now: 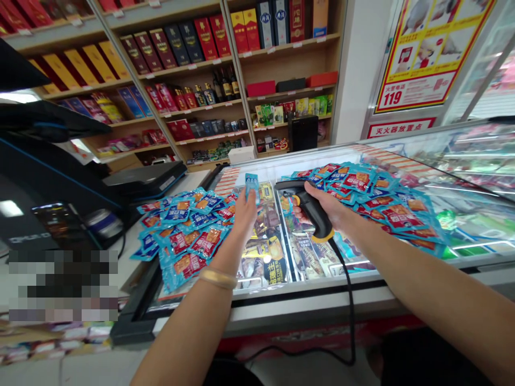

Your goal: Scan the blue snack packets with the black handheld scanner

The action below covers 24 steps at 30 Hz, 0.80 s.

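My left hand (pixel 246 210) pinches a small blue snack packet (pixel 251 182) above the glass top of a chest freezer (pixel 277 308). Wrapped round the grip of a black and yellow barcode scanner (pixel 315 212) is my right hand (pixel 328 206), and the scanner's head points left toward the packet. From its handle a black cable (pixel 348 289) hangs over the freezer's front edge. A spread pile of blue and red snack packets (pixel 193 225) lies to the left of my left hand. Beyond my right hand is another heap of such packets (pixel 386 201).
Through the glass, packaged ice creams (pixel 265 257) show inside the freezer. A checkout machine (pixel 44 177) and a phone (pixel 60 228) stand at the left, near a black scale (pixel 147 179). Shelves with boxes and bottles (pixel 205 94) line the back. A small white box (pixel 241 155) sits behind the freezer.
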Each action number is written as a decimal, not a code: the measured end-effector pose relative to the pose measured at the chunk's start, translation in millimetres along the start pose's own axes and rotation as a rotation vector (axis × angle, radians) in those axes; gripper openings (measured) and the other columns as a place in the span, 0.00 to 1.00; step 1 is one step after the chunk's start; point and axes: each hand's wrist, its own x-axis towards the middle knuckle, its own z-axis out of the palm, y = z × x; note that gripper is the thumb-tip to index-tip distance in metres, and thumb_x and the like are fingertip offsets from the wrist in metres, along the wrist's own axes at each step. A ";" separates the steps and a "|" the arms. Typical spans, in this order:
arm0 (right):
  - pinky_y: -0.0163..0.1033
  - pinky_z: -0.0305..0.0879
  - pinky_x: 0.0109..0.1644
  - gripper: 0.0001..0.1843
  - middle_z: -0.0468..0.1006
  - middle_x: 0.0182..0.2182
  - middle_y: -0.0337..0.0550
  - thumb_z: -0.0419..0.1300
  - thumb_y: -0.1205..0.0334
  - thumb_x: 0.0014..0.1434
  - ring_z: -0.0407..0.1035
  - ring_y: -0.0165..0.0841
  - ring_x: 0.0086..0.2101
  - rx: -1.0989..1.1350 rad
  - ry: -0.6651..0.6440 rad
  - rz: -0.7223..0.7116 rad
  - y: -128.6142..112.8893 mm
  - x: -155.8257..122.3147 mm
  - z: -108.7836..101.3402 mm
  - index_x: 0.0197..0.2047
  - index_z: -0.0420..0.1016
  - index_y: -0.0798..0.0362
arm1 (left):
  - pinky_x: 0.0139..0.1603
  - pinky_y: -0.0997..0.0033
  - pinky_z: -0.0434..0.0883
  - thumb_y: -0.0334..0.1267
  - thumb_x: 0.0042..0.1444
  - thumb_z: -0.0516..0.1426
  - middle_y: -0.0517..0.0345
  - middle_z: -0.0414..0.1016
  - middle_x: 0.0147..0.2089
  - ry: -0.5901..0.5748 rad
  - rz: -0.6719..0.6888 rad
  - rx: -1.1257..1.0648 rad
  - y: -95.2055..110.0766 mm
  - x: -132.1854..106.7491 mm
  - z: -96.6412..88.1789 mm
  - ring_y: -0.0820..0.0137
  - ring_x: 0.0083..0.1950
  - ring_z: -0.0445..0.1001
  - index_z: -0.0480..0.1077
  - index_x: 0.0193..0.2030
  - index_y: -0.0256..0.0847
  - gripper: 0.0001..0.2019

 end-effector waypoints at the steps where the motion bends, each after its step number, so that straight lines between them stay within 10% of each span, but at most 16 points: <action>1: 0.32 0.66 0.26 0.27 0.70 0.21 0.44 0.45 0.42 0.66 0.66 0.30 0.23 0.033 -0.006 -0.005 0.2 3.3 5.2 0.31 0.70 0.56 | 0.54 0.54 0.71 0.43 0.62 0.49 0.50 0.76 0.48 0.032 0.100 0.135 5.3 4.1 -8.1 0.62 0.48 0.77 0.68 0.54 0.42 0.17; 5: 0.32 0.67 0.25 0.28 0.70 0.20 0.44 0.43 0.41 0.66 0.65 0.29 0.21 0.099 -0.046 0.003 4.0 24.3 33.1 0.31 0.69 0.56 | 0.63 0.52 0.62 0.41 0.63 0.47 0.45 0.71 0.57 0.154 0.392 0.776 28.0 20.1 -59.3 0.56 0.60 0.68 0.64 0.63 0.42 0.22; 11: 0.32 0.68 0.26 0.26 0.72 0.21 0.44 0.47 0.41 0.65 0.67 0.29 0.22 0.192 -0.115 0.055 26.2 63.7 67.1 0.32 0.68 0.56 | 0.60 0.29 0.52 0.63 0.52 0.53 0.41 0.51 0.71 0.195 -0.003 1.438 25.1 30.4 -129.5 0.33 0.69 0.45 0.57 0.67 0.52 0.37; 24: 0.32 0.69 0.26 0.24 0.71 0.20 0.43 0.47 0.44 0.66 0.68 0.30 0.22 0.261 -0.060 0.082 42.9 69.1 66.5 0.32 0.67 0.56 | 0.62 0.26 0.38 0.70 0.51 0.43 0.46 0.42 0.74 0.129 -0.063 1.519 11.5 42.3 -133.6 0.35 0.72 0.35 0.48 0.70 0.55 0.42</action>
